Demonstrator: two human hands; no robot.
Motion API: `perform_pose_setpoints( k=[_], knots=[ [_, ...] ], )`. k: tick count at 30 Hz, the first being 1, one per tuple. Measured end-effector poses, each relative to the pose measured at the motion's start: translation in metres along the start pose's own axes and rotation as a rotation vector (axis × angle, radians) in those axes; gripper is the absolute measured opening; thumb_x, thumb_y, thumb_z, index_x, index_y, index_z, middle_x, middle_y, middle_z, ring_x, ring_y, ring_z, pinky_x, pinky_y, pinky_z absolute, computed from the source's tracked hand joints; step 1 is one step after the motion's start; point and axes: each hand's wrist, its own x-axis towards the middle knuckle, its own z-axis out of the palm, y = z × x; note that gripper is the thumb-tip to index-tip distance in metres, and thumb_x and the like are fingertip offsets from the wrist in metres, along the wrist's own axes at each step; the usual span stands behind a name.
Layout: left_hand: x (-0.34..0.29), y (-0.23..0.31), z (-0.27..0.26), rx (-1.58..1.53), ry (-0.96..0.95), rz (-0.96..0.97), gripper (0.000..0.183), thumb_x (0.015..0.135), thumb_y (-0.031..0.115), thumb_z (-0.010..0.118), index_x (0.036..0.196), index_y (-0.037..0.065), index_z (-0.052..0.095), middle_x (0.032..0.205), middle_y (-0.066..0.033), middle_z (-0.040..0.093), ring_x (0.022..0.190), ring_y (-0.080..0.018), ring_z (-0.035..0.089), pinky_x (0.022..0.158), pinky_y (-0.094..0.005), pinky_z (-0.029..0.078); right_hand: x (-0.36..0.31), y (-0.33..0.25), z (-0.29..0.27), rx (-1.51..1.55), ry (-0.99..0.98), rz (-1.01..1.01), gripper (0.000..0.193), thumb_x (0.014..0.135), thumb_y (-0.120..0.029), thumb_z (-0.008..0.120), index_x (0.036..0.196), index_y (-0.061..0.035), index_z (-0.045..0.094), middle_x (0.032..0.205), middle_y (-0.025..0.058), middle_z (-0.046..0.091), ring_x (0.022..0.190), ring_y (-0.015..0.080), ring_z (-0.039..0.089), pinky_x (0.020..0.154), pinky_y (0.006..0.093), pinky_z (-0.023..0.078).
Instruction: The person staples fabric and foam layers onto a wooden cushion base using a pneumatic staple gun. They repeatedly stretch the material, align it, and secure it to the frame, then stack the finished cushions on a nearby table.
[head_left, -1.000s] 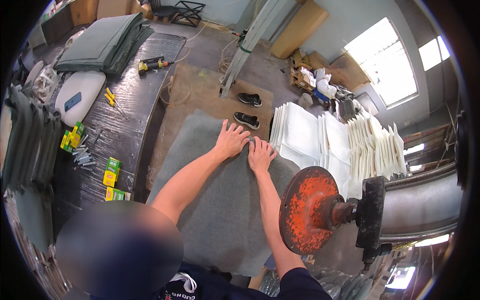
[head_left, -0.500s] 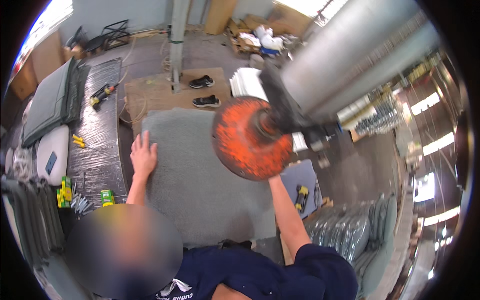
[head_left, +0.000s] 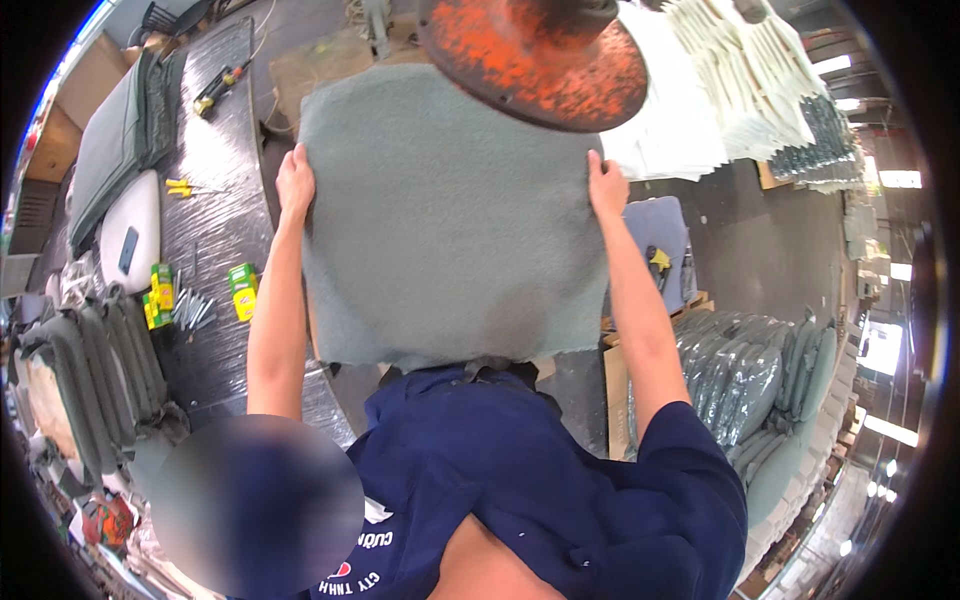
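Observation:
A large squarish grey-green fabric sheet [head_left: 450, 220] spreads in front of me, its near edge close to my waist. My left hand [head_left: 295, 183] grips its left edge, the fingers tucked under. On the opposite edge, my right hand [head_left: 607, 186] is closed the same way, thumb on top. A darker smudge marks the sheet's lower right part. Over its far edge hangs a worn orange metal disc [head_left: 540, 75], covering the far right corner. What lies beneath the fabric is mostly hidden.
Left, a plastic-wrapped table [head_left: 215, 220] holds a yellow-black power tool [head_left: 215, 92], yellow-handled screwdrivers [head_left: 185, 188], green-yellow boxes [head_left: 242, 292], loose bolts [head_left: 193, 308] and a phone [head_left: 128, 250]. Grey padded pieces [head_left: 95, 370] stand nearby. Right are white stacked sheets [head_left: 690, 100] and plastic-wrapped cushions [head_left: 735, 370].
My right hand came out from beneath the disc to the sheet's right edge. Both hands now grip opposite edges. My view has shifted, and the disc appears higher and farther right.

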Motion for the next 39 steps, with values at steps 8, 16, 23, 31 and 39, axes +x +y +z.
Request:
perform_pose_setpoints(
  k=[8, 16, 23, 31, 39],
  knots=[
    [0.014, -0.029, 0.003, -0.375, -0.098, -0.084, 0.057, 0.115, 0.046, 0.046, 0.133, -0.003, 0.067, 0.119, -0.0143, 0.076, 0.112, -0.0236, 0.068, 0.101, -0.0382, 0.049, 0.006, -0.008, 0.004, 0.049, -0.003, 0.030, 0.073, 0.101, -0.071, 0.053, 0.101, -0.0017, 0.076, 0.101, 0.0261, 0.077, 0.103, 0.0470, 0.072, 0.091, 0.0536, 0.054],
    [-0.029, -0.025, -0.011, -0.061, -0.135, 0.038, 0.058, 0.115, 0.046, 0.048, 0.129, -0.006, 0.069, 0.113, -0.0099, 0.076, 0.102, -0.0186, 0.066, 0.096, -0.0364, 0.051, -0.006, 0.008, 0.003, 0.034, 0.079, 0.063, 0.068, 0.103, -0.068, 0.052, 0.093, -0.0054, 0.077, 0.093, 0.0227, 0.077, 0.095, 0.0460, 0.074, 0.085, 0.0562, 0.055],
    [-0.033, -0.079, -0.026, -0.280, -0.141, -0.092, 0.055, 0.115, 0.042, 0.050, 0.117, -0.007, 0.076, 0.107, -0.0092, 0.080, 0.096, -0.0174, 0.072, 0.091, -0.0367, 0.056, -0.006, -0.026, 0.005, 0.192, -0.004, 0.050, 0.064, 0.104, -0.065, 0.050, 0.099, -0.0070, 0.078, 0.096, 0.0237, 0.077, 0.099, 0.0466, 0.073, 0.090, 0.0559, 0.056],
    [-0.105, -0.096, -0.066, -0.341, -0.131, -0.296, 0.079, 0.108, 0.064, 0.049, 0.145, -0.006, 0.062, 0.141, -0.0194, 0.068, 0.130, -0.0294, 0.063, 0.109, -0.0390, 0.047, -0.012, 0.019, -0.051, 0.516, -0.232, -0.032, 0.051, 0.104, -0.056, 0.061, 0.123, -0.0099, 0.069, 0.115, 0.0191, 0.077, 0.109, 0.0386, 0.073, 0.098, 0.0452, 0.055],
    [-0.232, -0.063, -0.063, -0.333, -0.096, -0.300, 0.078, 0.109, 0.056, 0.055, 0.157, -0.006, 0.048, 0.155, -0.0162, 0.058, 0.139, -0.0285, 0.055, 0.118, -0.0400, 0.041, -0.180, 0.270, -0.071, 0.425, -0.176, 0.001, 0.029, 0.102, -0.034, 0.068, 0.116, -0.0088, 0.072, 0.100, 0.0121, 0.079, 0.086, 0.0240, 0.077, 0.077, 0.0403, 0.059]
  ],
)
